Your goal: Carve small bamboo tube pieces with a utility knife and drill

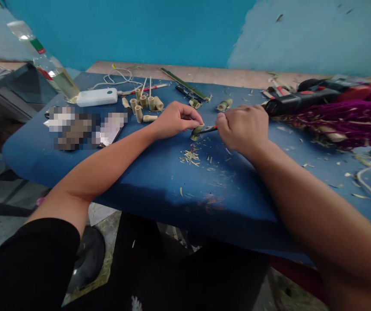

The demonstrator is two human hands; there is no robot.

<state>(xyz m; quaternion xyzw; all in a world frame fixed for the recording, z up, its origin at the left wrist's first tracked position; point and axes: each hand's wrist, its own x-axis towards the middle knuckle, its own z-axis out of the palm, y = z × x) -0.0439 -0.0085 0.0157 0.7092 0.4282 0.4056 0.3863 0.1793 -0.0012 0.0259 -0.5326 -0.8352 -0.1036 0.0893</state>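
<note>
A blue-topped bench (159, 181) carries a cluster of bamboo tubes (143, 102), a clear bottle (50, 69) and white oblong device (96, 97) left of the cluster, pale slivers (190, 158) to its front right, purple fringe (350, 119) well to its right.

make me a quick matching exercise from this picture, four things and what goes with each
1. left hand
2. right hand
3. clear bottle
4. pale shavings

A. gathered in a small heap on the blue tabletop
B. gripping a thin-bladed tool
C. with yellowish liquid inside
D. holding a small bamboo piece

Pairs: 1-D, 2-B, 3-C, 4-A
</note>
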